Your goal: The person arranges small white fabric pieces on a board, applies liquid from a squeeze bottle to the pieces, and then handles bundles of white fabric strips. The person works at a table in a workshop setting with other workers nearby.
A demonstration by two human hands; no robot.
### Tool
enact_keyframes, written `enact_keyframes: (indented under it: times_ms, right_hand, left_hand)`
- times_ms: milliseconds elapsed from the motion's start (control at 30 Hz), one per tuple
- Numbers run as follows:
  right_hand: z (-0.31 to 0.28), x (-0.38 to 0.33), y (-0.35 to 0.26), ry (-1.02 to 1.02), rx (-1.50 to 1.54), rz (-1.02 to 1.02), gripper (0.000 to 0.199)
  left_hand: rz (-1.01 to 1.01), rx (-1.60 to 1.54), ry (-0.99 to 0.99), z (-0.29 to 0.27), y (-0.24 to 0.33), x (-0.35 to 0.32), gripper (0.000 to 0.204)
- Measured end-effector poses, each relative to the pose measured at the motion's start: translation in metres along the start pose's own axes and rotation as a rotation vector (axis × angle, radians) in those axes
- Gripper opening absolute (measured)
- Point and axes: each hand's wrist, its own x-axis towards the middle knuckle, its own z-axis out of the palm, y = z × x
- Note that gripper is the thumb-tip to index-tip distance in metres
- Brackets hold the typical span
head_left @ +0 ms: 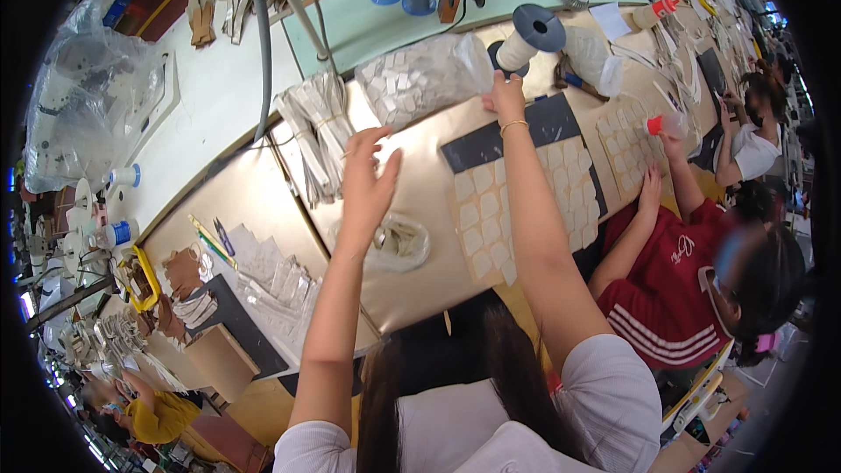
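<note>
My right hand point(504, 96) is stretched far over the tan table point(263, 201) and grips the end of a clear plastic bag of small white pieces point(420, 79). My left hand point(368, 180) hovers open above the table, fingers spread, holding nothing. It is just below the bag and beside a bundle of white strips point(317, 136). A small clear bag point(399, 243) lies on the table under my left forearm. Right of my right arm, rows of cream patches point(486, 219) sit on a dark board point(543, 127).
A large white thread cone point(530, 35) stands behind the bag. A person in a red top point(670, 289) works at my right with a small red-capped bottle point(659, 125) over more patches. Cut pieces and scissors point(223, 236) lie at left; other workers sit farther off.
</note>
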Motion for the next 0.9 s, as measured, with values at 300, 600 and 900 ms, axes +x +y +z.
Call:
enact_keyframes:
  times_ms: [300,600,900]
  right_hand:
    - [0.016,-0.043,-0.021,-0.245,0.099,-0.329,0.029]
    - [-0.057,-0.129,-0.116,-0.458,0.804,-0.358,0.020]
    - [-0.071,-0.137,-0.092,-0.333,-0.300,-0.484,0.036]
  left_hand:
    - [-0.018,0.355,0.069,0.134,-0.038,0.149,0.050]
    - [-0.260,-0.549,-0.048,0.035,0.042,0.117,0.016]
    - [-0.380,-0.405,-0.044,0.033,0.027,0.055,0.016]
